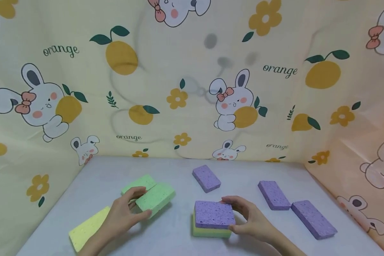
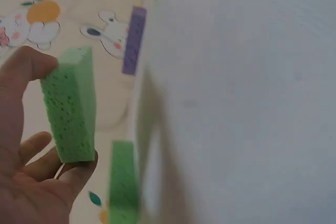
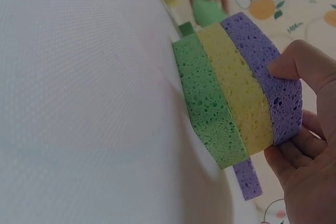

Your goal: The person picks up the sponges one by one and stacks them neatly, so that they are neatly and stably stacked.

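Note:
My left hand [image 1: 123,211] pinches a green sponge [image 1: 156,199] between thumb and fingers. In the left wrist view that sponge [image 2: 71,106] is held above the table, with a gap beneath it. A second green sponge [image 1: 140,183] lies just behind it, partly covered. My right hand [image 1: 249,218] grips the purple sponge [image 1: 214,214] on top of a stack. Under it, as the right wrist view shows, come a yellow sponge [image 3: 236,90] and a green sponge [image 3: 207,98] at the bottom, edges roughly lined up.
A yellow sponge [image 1: 89,227] lies at the front left, partly behind the left forearm. One purple sponge [image 1: 206,178] is farther back in the middle, and two more, a rear one [image 1: 274,195] and a front one [image 1: 313,218], lie at the right. Patterned cloth [image 1: 192,117] surrounds the white table [image 1: 176,234].

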### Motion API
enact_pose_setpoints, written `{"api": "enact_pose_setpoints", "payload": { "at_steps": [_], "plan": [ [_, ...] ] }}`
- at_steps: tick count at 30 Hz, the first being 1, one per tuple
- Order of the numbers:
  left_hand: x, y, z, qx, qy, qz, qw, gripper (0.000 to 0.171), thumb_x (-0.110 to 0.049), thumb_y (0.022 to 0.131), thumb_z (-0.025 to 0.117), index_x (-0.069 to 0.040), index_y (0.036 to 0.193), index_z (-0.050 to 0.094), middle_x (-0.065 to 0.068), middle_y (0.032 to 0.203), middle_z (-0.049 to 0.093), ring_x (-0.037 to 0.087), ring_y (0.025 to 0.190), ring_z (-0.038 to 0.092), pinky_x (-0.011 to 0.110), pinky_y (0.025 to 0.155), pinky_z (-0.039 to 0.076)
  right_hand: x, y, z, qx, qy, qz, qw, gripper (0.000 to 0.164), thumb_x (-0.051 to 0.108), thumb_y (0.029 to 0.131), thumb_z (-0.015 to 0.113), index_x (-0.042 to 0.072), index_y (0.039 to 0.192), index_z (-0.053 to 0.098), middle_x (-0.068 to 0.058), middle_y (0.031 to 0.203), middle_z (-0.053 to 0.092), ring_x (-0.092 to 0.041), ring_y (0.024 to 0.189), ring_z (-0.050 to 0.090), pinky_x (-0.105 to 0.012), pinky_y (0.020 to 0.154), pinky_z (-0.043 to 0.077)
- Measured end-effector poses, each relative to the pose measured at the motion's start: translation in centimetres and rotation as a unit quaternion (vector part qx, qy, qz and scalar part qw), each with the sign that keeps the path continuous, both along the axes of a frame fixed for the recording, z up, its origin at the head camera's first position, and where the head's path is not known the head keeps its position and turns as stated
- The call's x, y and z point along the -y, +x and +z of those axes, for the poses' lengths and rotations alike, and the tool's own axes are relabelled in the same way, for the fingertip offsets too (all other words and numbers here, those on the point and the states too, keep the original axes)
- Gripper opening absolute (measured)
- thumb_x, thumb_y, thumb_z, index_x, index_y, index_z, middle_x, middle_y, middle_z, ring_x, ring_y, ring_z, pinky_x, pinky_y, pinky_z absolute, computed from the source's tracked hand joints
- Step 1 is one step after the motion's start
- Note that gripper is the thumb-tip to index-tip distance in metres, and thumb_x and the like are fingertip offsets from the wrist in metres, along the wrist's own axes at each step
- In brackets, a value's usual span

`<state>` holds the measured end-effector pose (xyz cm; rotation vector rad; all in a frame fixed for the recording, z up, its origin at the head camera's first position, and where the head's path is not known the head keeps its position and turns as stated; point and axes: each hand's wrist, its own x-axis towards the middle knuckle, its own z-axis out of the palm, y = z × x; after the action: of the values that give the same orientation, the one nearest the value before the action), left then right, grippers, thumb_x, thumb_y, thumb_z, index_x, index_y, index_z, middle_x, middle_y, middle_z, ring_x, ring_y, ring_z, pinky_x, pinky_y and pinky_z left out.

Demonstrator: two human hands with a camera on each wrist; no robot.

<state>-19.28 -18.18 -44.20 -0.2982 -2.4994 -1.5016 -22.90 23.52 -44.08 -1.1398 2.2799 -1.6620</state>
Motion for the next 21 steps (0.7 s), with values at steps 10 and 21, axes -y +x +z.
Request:
{"api": "enact_pose_setpoints", "payload": {
  "at_steps": [10,21],
  "plan": [
    [-5.1,-0.6,4.0,-0.048,0.044,-0.145,0.9873,0.069,-0.017,0.074,0.087,-0.020,0.134,0.052,-0.004,0.131,0.059,0.013,0.124,0.051,0.029,0.101,0.045,0.1,0.1,0.0,0.011,-0.009,-0.001,1.000,0.072,-0.006,0.075,0.077,0.002,0.140,0.047,-0.017,0.136,0.053,-0.028,0.126,0.050,-0.026,0.108,0.037],
    [-11.7,-2.1,4.7,-0.089,0.018,-0.292,0.9522,0.063,-0.009,0.075,0.083,-0.012,0.131,0.054,-0.003,0.129,0.058,0.015,0.121,0.052,0.031,0.103,0.044,0.1,0.0,0.0,0.045,-0.015,-0.012,0.999,0.081,-0.003,0.074,0.079,-0.005,0.143,0.038,-0.018,0.138,0.050,-0.024,0.128,0.048,-0.026,0.109,0.035]
  ]
}}
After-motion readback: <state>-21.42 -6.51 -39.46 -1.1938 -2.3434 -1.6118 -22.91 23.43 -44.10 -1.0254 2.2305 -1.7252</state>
